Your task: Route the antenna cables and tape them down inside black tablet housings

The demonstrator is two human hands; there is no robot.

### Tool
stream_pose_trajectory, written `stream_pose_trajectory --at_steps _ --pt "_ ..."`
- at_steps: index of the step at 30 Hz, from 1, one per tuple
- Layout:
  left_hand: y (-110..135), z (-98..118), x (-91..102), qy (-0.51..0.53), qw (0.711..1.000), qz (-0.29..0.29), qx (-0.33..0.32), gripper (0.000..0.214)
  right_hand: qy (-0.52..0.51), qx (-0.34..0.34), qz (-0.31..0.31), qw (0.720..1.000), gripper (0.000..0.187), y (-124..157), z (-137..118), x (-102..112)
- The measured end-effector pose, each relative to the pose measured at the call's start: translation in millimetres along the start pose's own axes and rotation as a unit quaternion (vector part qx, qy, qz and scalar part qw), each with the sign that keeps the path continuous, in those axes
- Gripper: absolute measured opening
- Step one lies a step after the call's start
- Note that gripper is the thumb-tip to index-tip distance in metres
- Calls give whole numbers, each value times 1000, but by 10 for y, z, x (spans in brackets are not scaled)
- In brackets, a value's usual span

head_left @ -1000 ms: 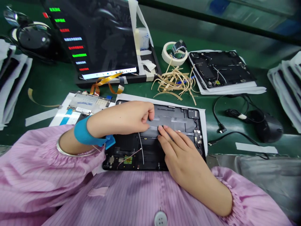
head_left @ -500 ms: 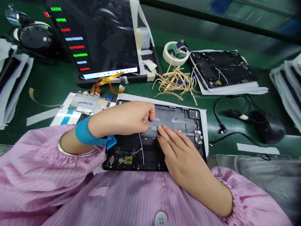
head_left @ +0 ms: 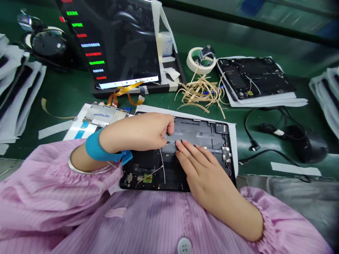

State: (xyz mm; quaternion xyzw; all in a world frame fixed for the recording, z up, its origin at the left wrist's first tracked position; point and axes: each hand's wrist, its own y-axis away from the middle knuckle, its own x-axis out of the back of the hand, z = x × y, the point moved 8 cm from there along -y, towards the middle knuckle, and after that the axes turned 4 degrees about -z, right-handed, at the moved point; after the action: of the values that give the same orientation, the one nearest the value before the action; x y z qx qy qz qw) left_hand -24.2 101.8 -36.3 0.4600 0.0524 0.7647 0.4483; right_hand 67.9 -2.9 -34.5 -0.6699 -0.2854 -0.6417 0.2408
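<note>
A black tablet housing (head_left: 209,143) lies open side up on white sheets, its inner parts showing. My left hand (head_left: 148,130) reaches over its left half, fingers curled inward; what they grip, if anything, is hidden. My right hand (head_left: 203,169) lies on the middle of the housing with its fingers stretched out flat. A pale thin strip (head_left: 171,141) runs between the two hands. Below my left hand a loose white wire (head_left: 162,165) hangs across the housing. A blue wrist strap (head_left: 96,146) circles my left wrist.
Behind stands a lit screen (head_left: 124,42) with orange flat cables leading to a circuit board (head_left: 102,114). To the right are a tape roll (head_left: 192,61), tangled tan strips (head_left: 202,90), a second housing (head_left: 254,77), black cables (head_left: 267,151) and a mouse (head_left: 308,144). Wrapped panels (head_left: 23,95) stand left.
The camera view has shifted slightly, so the bench items appear a little farther right. Both hands keep nearly the same pose on the housing.
</note>
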Motion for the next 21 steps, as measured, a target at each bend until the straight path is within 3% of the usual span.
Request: stream_pose_trajectory --at_steps 9,21 --pt "-10 -7 8 -4 1000 6 24 23 5 12 7 1000 43 -79 -50 18" --pt "-34 16 24 -9 1000 9 -2 19 72 47 18 996 40 -221 -216 64"
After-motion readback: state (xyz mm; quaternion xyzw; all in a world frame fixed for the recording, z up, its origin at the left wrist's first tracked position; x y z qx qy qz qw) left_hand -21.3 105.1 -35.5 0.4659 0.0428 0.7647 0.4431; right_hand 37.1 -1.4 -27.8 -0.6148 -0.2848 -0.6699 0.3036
